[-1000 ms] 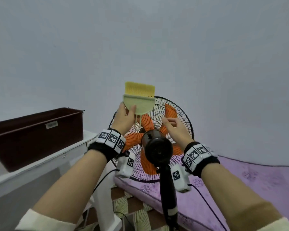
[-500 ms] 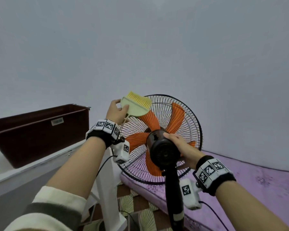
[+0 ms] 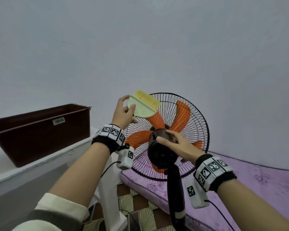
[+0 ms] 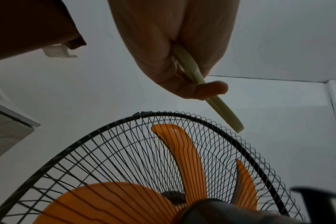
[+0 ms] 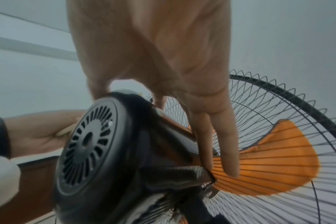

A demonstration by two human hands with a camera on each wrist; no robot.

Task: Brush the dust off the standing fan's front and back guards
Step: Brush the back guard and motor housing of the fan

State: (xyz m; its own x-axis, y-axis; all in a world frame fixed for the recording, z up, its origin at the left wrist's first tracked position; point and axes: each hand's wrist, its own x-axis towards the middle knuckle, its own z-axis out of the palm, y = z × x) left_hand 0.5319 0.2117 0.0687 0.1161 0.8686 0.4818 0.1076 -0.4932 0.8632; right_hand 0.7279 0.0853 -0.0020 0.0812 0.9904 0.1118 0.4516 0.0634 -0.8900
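The standing fan has a black wire guard, orange blades and a black motor housing on a black pole; I see it from behind. My left hand grips a pale green brush with yellow bristles, held tilted just above the guard's upper left rim, apart from the wires. The left wrist view shows the brush edge-on over the guard. My right hand holds the motor housing, thumb on its back and fingers over the top. Those fingers reach along the housing toward the back guard.
A dark brown bin stands on a white table at the left. A purple mattress lies behind and right of the fan. Patterned floor shows around the pole. A plain wall fills the background.
My right hand has moved from the back guard onto the motor housing. The fan head has turned to the right. The brush has tilted, its bristles now pointing up and right.
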